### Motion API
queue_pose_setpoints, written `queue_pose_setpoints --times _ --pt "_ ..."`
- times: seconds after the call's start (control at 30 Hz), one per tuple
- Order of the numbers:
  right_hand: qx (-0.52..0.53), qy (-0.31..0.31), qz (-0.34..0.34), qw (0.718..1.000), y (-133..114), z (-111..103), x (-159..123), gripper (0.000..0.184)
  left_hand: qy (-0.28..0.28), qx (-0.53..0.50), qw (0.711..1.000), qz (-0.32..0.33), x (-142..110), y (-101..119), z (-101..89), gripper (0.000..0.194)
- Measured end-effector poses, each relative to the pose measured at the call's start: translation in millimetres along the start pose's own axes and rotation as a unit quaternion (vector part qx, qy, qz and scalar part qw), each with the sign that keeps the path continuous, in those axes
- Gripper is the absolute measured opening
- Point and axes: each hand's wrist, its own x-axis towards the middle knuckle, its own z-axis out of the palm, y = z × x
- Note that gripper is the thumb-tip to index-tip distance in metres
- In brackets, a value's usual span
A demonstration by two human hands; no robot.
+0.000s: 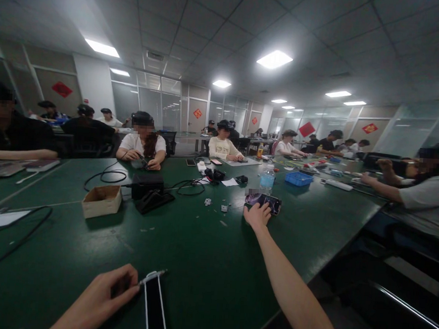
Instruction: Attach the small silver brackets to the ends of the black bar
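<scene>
Low at the front, my left hand [109,292] is closed, thumb and finger pinching a thin, metallic, rod-like piece [153,275] whose exact kind I cannot make out. This piece lies across the top end of a long black panel with white edges [154,309], which runs off the bottom of the view. My right arm is stretched far forward. With fingers apart, my right hand [258,215] rests over the lower edge of a smartphone [274,203] with a lit dark screen. Small silvery parts [224,208] lie to the left of that hand.
An open cardboard box [101,202] and a black device with a stand [147,185] sit at the left, cables around them. Beyond the smartphone are a water bottle [266,178] and a blue basket [299,178]. Several people sit around the green table [198,262].
</scene>
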Motion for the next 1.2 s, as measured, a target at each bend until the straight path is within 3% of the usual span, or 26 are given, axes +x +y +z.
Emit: queue_pose_setpoints --times 0.23,0.43,0.57,0.8,1.07,1.2 --pt "0.039 0.072 0.08 0.993 15.5 -5.2 3.7 0.064 -0.009 0.001 1.0 -0.001 1.4 -2.9 0.7 0.038" --pt "0.042 0.055 0.097 0.993 20.6 -6.4 6.7 0.067 -0.02 -0.004 1.0 -0.002 4.6 -9.5 0.2 0.04" --pt "0.03 0.03 0.053 0.998 11.5 -7.7 1.7 0.067 -0.022 -0.003 1.0 -0.001 3.2 -6.8 -0.6 0.037" --pt "0.039 0.014 -0.087 0.995 -17.6 -5.7 -15.4 0.055 -0.036 -0.001 0.999 -0.006 4.1 -9.1 -1.4 0.042" --pt "0.019 -0.017 -0.065 0.998 -11.7 -7.8 -17.5 0.058 -0.012 0.007 1.0 -0.003 2.4 -4.1 -0.3 0.04" --pt "0.016 -0.042 -0.1 0.994 -18.6 -7.7 -27.4 0.053 -0.013 0.004 1.0 -0.003 3.5 -4.2 0.5 0.038"
